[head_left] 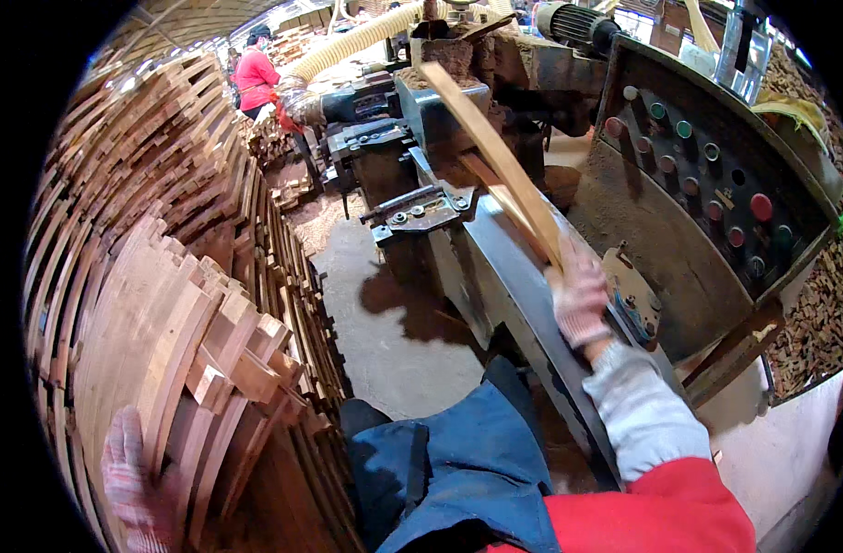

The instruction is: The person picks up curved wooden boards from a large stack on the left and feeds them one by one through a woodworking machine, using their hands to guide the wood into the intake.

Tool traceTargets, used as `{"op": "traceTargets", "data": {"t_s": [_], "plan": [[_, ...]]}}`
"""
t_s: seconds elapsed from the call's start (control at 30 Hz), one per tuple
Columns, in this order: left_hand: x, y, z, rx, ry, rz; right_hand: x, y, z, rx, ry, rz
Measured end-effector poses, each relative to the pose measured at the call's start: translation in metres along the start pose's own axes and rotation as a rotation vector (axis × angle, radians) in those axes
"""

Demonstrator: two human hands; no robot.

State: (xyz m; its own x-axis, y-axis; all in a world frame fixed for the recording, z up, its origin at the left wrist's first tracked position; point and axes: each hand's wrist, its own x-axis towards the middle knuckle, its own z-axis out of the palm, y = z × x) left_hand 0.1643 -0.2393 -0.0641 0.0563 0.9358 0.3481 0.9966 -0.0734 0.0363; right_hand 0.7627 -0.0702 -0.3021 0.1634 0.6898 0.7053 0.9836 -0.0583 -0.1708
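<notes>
My right hand (pixel 583 290), in a pale knitted glove, is closed around the near end of a long wooden strip (pixel 495 147). The strip slants up and away to the left, its far end by the machine head (pixel 447 106). Just beneath it, a second, darker wood piece (pixel 506 205) shows in part along the smooth metal machine bed (pixel 506 241). At the lower left, my left hand (pixel 138 484), gloved too, rests with straightened fingers against a stack of wooden boards (pixel 136 318). Nothing shows in its grasp.
Tall piles of wood strips (pixel 117 175) line the left side. A slanted control panel (pixel 707 175) with coloured buttons stands at the right, with a heap of small wood offcuts (pixel 813 336) beyond it. Farther off, a person in red (pixel 254 78) stands near a ribbed hose (pixel 357 39).
</notes>
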Motion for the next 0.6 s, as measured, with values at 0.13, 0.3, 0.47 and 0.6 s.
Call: {"op": "traceTargets", "data": {"t_s": [0.13, 0.3, 0.47, 0.6], "plan": [[-0.029, -0.050, 0.035, -0.065, 0.199, -0.092, -0.089, -0.018, -0.108, 0.092, -0.224, 0.061], [-0.015, -0.043, 0.042, 0.024, 0.207, -0.185, -0.161, -0.026, -0.213, -0.200, -0.393, 0.086], [-0.016, -0.054, 0.013, 0.236, 0.129, -0.058, -0.139, -0.015, -0.172, -0.226, -0.227, -0.134], [-0.002, -0.061, -0.012, 0.294, 0.143, 0.075, -0.106, 0.019, -0.083, -0.342, -0.118, -0.132]]}}
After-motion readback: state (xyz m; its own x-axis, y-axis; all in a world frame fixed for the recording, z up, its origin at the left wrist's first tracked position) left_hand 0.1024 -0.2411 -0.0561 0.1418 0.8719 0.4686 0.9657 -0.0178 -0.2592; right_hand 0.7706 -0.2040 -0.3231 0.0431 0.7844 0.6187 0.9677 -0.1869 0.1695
